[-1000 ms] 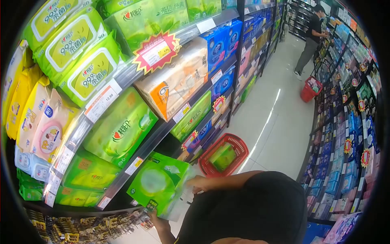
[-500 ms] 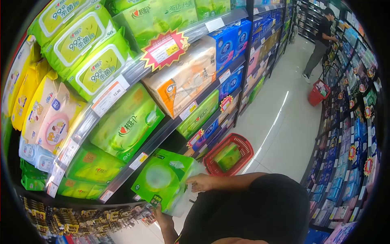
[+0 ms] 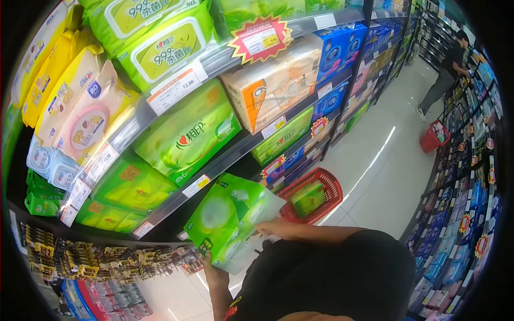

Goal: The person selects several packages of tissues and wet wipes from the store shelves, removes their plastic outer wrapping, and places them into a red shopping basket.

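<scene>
The left hand (image 3: 215, 272) grasped the green package (image 3: 220, 215) at its lower edge; the right hand (image 3: 272, 228) gripped its right side. Beyond it sat the red basket (image 3: 335, 188).

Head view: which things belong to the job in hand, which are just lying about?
Job:
- large green pack, held by left hand and right hand
- probably near red basket, with smaller green pack inside

Just about:
- wipes packs, orange-and-cream pack on shelves
- starburst price tag
- far red basket
</scene>
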A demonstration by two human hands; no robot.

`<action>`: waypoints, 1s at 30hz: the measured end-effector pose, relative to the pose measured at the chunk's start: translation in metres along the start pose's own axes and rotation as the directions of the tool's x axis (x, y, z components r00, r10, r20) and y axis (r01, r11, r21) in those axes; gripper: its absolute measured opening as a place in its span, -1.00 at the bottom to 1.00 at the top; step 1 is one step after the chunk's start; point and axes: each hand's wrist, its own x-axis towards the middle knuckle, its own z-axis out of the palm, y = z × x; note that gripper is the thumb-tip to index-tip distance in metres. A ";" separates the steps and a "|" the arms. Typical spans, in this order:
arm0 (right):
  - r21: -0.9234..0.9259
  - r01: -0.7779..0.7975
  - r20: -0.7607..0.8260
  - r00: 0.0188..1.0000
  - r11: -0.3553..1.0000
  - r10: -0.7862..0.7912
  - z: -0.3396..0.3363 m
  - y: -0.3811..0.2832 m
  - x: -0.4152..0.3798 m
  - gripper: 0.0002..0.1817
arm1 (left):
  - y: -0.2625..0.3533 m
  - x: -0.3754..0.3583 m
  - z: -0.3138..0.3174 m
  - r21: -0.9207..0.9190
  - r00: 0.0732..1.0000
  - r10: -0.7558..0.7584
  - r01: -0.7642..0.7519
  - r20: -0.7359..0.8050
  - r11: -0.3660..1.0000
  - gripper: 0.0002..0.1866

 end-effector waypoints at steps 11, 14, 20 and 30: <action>-0.168 0.119 -0.129 0.982 0.979 -0.141 -0.022 0.010 -0.078 -0.65 | 0.001 -0.002 0.039 0.282 0.975 -0.202 0.169 0.091 0.944 -0.41; -0.131 0.151 -0.241 0.954 0.980 -0.179 -0.028 0.020 -0.092 -0.67 | -0.007 0.006 0.057 0.316 0.964 -0.251 0.211 0.092 0.925 -0.42; -0.151 -0.106 -0.428 0.903 0.983 0.032 -0.051 0.041 -0.111 -0.66 | -0.026 0.029 0.080 0.460 0.907 -0.419 0.387 -0.037 0.799 -0.30; -0.275 -0.186 -0.638 0.769 0.943 -0.035 -0.146 0.195 -0.065 -0.67 | -0.056 0.046 0.074 0.787 0.937 -0.328 0.291 -0.119 0.544 -0.40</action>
